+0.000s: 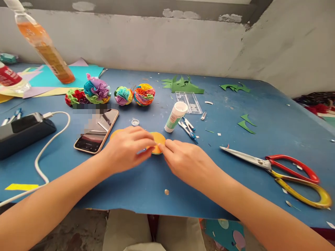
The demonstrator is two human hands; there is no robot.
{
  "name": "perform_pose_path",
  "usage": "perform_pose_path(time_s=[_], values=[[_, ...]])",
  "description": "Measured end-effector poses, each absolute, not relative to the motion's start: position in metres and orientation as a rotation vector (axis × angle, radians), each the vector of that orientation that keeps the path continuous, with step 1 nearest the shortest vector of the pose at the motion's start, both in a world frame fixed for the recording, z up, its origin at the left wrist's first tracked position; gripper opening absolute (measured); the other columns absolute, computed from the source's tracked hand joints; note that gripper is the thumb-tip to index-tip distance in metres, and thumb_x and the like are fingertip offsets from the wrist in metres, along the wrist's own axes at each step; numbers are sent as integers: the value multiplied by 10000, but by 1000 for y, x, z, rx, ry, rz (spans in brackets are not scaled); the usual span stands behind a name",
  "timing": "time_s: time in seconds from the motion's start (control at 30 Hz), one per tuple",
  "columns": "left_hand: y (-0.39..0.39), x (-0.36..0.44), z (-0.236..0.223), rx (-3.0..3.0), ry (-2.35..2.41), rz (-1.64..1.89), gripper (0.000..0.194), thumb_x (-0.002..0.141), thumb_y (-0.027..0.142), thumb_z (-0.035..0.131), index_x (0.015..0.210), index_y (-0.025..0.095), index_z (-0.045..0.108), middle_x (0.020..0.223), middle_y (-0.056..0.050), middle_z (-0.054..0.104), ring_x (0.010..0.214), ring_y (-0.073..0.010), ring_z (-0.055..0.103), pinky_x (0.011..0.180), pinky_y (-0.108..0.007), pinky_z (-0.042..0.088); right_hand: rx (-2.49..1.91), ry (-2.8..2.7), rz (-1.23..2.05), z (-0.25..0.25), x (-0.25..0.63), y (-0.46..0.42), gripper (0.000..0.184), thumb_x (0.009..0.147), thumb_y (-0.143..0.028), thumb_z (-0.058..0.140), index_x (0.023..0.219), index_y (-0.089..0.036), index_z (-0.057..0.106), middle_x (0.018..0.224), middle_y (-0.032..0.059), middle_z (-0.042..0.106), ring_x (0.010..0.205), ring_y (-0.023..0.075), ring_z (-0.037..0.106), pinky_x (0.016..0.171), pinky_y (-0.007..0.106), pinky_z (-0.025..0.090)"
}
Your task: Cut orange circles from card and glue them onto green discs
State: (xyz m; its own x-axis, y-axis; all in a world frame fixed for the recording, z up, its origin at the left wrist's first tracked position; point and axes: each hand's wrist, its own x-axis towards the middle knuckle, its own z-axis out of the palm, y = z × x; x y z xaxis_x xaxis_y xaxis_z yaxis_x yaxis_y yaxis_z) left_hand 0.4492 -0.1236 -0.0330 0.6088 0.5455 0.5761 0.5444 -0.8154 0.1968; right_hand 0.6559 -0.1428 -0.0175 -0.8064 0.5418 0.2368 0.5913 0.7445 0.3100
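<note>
An orange paper circle point(158, 138) lies between my two hands near the middle of the table. My left hand point(131, 148) is over its left part, thumb and forefinger drawn together; what sits between those fingertips is too small to tell. At the circle's right edge, my right hand point(183, 157) pinches it between thumb and fingers. Another piece of orange paper point(116, 133) shows partly behind my left hand. Just beyond my hands stands a white and green glue stick point(175, 118), leaning a little, with a blue and silver compass point(187, 129) beside it.
Large scissors point(261, 163) with red and yellow handles lie at right. A phone point(96, 132) and a white cable point(39, 157) are at left. Ruffled paper balls point(97, 90), green paper scraps point(184, 85), a clear plastic case point(188, 103) and an orange drink bottle point(45, 48) occupy the back.
</note>
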Motion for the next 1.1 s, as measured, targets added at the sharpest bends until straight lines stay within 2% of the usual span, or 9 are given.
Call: perform_pose_path(time_s=[0.23, 0.4, 0.53, 0.73, 0.83, 0.9, 0.93, 1.0, 1.1], values=[[-140, 470, -48, 3058, 918, 997, 183, 898, 145, 502, 754, 159, 614, 814, -42, 724, 690, -141, 647, 598, -260, 482, -1087, -2765, -501, -15, 656, -154, 194, 770, 1, 511, 804, -173, 589, 624, -10, 545, 518, 153, 467, 534, 288, 283], [-143, 472, -45, 3046, 960, 1112, 121, 897, 170, 533, 805, 155, 610, 813, -41, 730, 665, -140, 647, 600, -263, 493, -1099, -2685, -522, -7, 658, -157, 203, 742, 12, 506, 750, -180, 570, 577, -16, 539, 503, 158, 482, 525, 281, 272], [-145, 470, -42, 2991, 916, 1191, 46, 871, 124, 563, 849, 146, 597, 828, -61, 728, 700, -154, 648, 616, -260, 506, -1061, -2624, -575, -4, 655, -160, 233, 721, 40, 456, 776, -164, 554, 511, -37, 476, 427, 140, 431, 485, 266, 248], [-144, 472, -45, 2919, 764, 1290, 67, 875, 83, 532, 866, 128, 581, 746, -54, 706, 665, -152, 649, 607, -246, 514, -981, -2581, -522, -3, 653, -164, 263, 752, 57, 400, 744, -165, 541, 484, -50, 438, 402, 121, 397, 469, 259, 262], [-143, 471, -47, 2806, 781, 1302, 67, 878, 91, 536, 905, 117, 590, 722, -48, 701, 646, -138, 649, 598, -227, 506, -970, -2525, -350, -1, 657, -161, 173, 874, -79, 457, 759, -176, 541, 501, -48, 478, 435, 116, 442, 474, 256, 296], [-142, 470, -48, 2710, 803, 1325, 105, 872, 100, 557, 967, 118, 600, 756, -51, 716, 674, -131, 660, 619, -214, 506, -1046, -2351, -154, 0, 662, -151, 115, 900, -270, 539, 812, -195, 534, 568, -45, 541, 491, 109, 496, 496, 239, 340], [-141, 469, -48, 2662, 803, 1342, 124, 867, 102, 569, 982, 126, 606, 775, -49, 724, 690, -126, 663, 630, -208, 505, -1097, -2220, -60, -1, 666, -143, 154, 872, -346, 585, 850, -206, 525, 634, -39, 578, 536, 110, 525, 518, 233, 368], [-138, 467, -46, 2545, 826, 1345, 111, 857, 105, 585, 948, 151, 629, 770, -28, 730, 670, -109, 655, 620, -192, 498, -1189, -1987, 115, -3, 672, -124, 316, 780, -415, 676, 960, -220, 504, 854, -1, 633, 680, 132, 579, 588, 244, 431], [-133, 464, -38, 2301, 985, 1252, 48, 836, 151, 619, 823, 177, 658, 701, 11, 718, 556, -77, 602, 502, -164, 451, -1256, -1922, 442, -12, 678, -94, 586, 688, -410, 735, 1161, -206, 456, 1153, 84, 591, 944, 206, 595, 706, 318, 494]])
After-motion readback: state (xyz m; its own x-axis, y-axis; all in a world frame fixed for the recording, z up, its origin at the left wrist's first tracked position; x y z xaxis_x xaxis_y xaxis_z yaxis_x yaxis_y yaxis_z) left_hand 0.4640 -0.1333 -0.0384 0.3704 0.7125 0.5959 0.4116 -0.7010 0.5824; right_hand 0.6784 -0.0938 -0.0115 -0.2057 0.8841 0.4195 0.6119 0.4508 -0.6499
